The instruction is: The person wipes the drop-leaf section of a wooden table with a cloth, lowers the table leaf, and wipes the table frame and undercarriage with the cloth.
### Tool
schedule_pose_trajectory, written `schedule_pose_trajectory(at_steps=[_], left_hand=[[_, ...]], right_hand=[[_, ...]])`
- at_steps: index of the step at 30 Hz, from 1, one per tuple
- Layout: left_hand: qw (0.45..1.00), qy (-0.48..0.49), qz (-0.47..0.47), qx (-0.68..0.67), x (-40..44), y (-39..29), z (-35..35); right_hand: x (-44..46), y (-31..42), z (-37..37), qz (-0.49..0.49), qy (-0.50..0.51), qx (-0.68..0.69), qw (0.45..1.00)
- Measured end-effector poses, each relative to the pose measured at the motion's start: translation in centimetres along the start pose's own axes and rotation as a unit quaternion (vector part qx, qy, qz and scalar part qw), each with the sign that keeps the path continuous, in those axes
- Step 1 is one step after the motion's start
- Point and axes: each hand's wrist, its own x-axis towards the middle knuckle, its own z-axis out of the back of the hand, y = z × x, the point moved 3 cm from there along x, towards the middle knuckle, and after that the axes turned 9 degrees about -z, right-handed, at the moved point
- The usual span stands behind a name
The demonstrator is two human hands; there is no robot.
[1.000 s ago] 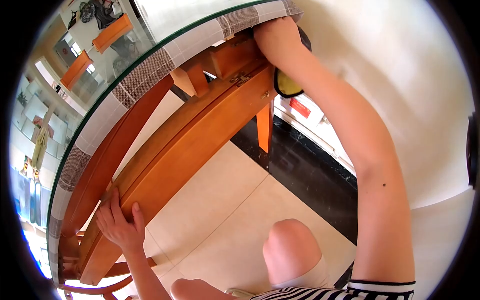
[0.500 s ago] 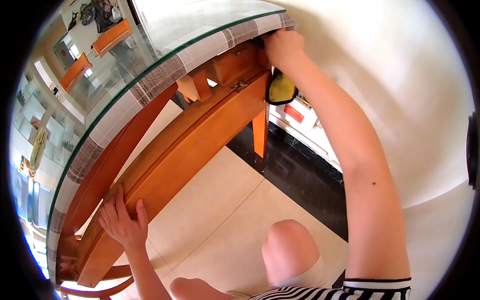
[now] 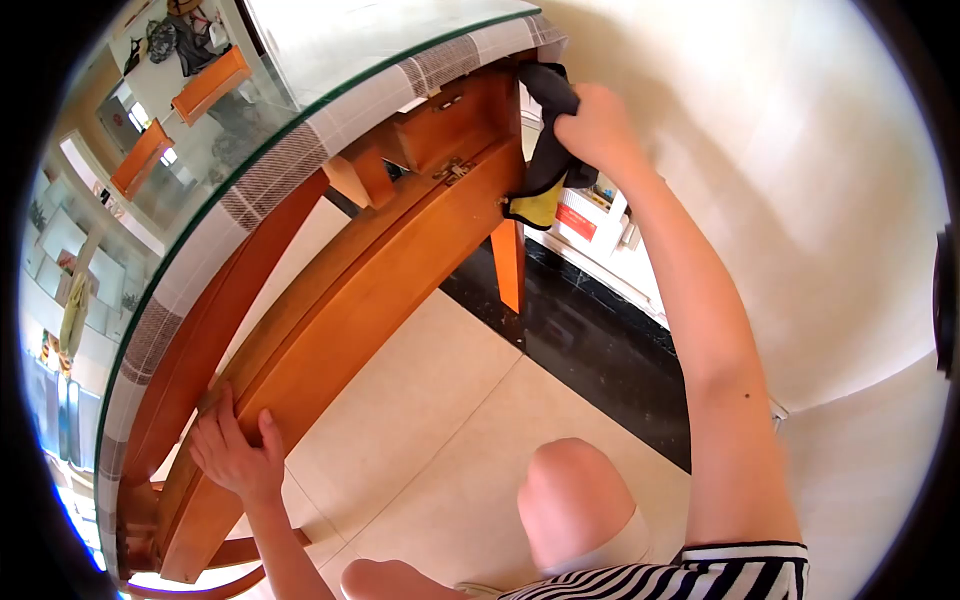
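Observation:
At the far right corner of the table, my right hand point(image 3: 598, 128) is closed around a black and yellow piece of fabric point(image 3: 548, 150), which hangs down in folds; its exact kind is unclear. Its yellow lower end is beside the wooden corner. My left hand point(image 3: 238, 450) lies against the orange-brown wooden rail point(image 3: 350, 310) under the tabletop, fingers spread over its upper edge and thumb apart on its face.
A glass top point(image 3: 270, 120) over a checked tablecloth point(image 3: 240, 205) covers the curved table. Metal hardware point(image 3: 455, 172) sits on the wood. A white wall point(image 3: 760, 180) stands close on the right, a shelf with items point(image 3: 590, 220) behind the table leg point(image 3: 508, 265). My knees are below.
My right hand has come away from under the table edge, bringing the black and yellow fabric further into view. The left hand stays on the rail; the view has shifted slightly.

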Motion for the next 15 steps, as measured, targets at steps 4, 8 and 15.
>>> schedule_pose_trajectory(at_steps=[4, 8, 15], left_hand=[[1.0, 0.011, -0.004, 0.01, -0.2, 0.0, -0.2], [1.0, 0.015, -0.001, 0.018, -0.4, 0.1, -0.5], [1.0, 0.016, 0.0, 0.027, -0.4, 0.1, -0.5]], right_hand=[[-1.2, -3.7, -1.0, -0.161, 0.079, 0.315, 0.932], [-2.3, -3.5, -0.7, -0.241, 0.101, 0.545, 0.797], [0.0, 3.5, -1.4, 0.132, -0.105, 0.116, 0.979]])
